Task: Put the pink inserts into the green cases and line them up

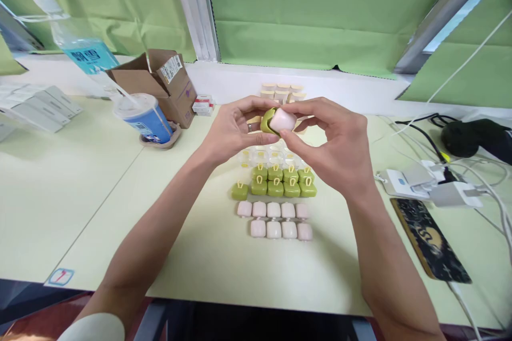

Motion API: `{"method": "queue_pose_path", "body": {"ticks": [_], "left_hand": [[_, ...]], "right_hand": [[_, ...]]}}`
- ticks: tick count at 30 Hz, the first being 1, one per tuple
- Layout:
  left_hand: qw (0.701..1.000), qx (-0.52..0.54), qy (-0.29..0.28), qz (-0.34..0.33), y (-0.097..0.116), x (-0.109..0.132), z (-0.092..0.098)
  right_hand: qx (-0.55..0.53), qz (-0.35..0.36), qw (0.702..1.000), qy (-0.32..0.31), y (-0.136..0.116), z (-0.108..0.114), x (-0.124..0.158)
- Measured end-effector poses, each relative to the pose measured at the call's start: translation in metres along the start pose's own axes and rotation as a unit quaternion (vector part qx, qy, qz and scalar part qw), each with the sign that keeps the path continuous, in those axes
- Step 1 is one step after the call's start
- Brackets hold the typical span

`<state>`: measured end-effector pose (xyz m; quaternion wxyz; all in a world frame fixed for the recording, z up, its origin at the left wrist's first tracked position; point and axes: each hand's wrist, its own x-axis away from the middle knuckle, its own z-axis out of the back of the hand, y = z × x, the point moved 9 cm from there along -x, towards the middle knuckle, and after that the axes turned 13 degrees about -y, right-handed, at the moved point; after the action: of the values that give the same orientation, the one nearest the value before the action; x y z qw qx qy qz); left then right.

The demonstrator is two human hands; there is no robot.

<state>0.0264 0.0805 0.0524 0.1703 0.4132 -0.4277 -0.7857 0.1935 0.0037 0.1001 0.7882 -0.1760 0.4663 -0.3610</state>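
Both hands are raised above the table and meet over a small two-part case. My left hand (234, 130) pinches the green half (267, 120) from the left. My right hand (334, 141) grips the pale pink half (282, 120) between thumb and fingers, pressed against the green one. Below them on the table lie rows of clear small cases (268, 157), green cases with yellow loops (276, 184) and pink cases (276, 219). A stack of cream cases (282, 90) stands behind the hands near the sill.
At the left stand a blue lidded cup with a straw (144, 117), an open cardboard box (160, 82), a water bottle (82, 45) and white boxes (38, 104). At the right lie a dark patterned phone (430, 240), chargers and cables (440, 186).
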Motion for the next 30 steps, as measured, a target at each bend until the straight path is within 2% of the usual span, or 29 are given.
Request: {"method": "queue_pose_path", "body": {"ticks": [11, 15, 19, 22, 30], "left_hand": [[1.000, -0.012, -0.016, 0.000, -0.003, -0.002, -0.011], [1.000, -0.006, -0.023, -0.004, 0.001, -0.002, -0.014], [1.000, 0.021, -0.013, 0.001, 0.003, 0.000, -0.010], [1.000, -0.007, -0.010, 0.007, 0.003, 0.000, -0.007], [0.999, 0.028, -0.036, 0.017, -0.003, 0.000, -0.009]], "right_hand": [[0.084, -0.061, 0.995, -0.006, -0.021, 0.007, 0.010], [0.111, -0.054, 0.992, 0.002, -0.026, 0.013, 0.010], [0.079, -0.059, 0.995, -0.017, -0.023, 0.012, 0.008], [0.035, -0.056, 0.998, -0.019, -0.019, 0.012, 0.007], [-0.019, -0.068, 0.997, 0.022, -0.018, 0.013, 0.010]]}}
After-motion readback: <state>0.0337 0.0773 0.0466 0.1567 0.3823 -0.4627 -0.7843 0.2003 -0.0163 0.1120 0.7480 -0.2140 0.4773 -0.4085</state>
